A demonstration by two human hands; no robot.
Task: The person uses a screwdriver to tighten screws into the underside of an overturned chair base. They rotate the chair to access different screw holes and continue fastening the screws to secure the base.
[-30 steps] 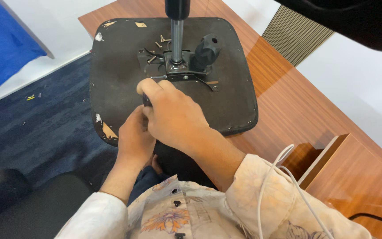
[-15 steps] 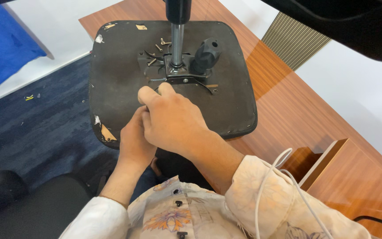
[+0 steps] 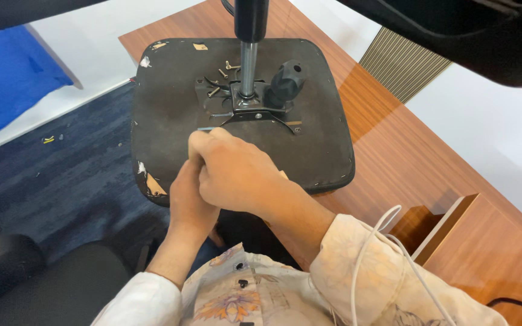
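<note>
Black seat base (image 3: pixel 170 121) lies inverted at frame centre; both hands, right hand (image 3: pixel 237 175) over left hand (image 3: pixel 188 199), clamp fingers on a thin tool (image 3: pixel 205 128) pointing toward the mechanism plate (image 3: pixel 252 108).

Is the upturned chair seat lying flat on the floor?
No, the upturned chair seat rests on the wooden desk, overhanging its edge.

the seat base (image 3: pixel 170 108) is black, scuffed pale at its edges with tan chips showing through. the post (image 3: pixel 248 69) is silver under a black sleeve, and the knob (image 3: pixel 285 84) is black. the table (image 3: pixel 406 163) is reddish-brown wood grain. the carpet (image 3: pixel 61 181) is dark blue, the mat (image 3: pixel 7 78) bright blue. the shirt (image 3: pixel 357 271) is cream with an orange and grey floral print; a white cable (image 3: pixel 370 253) crosses it.
</note>
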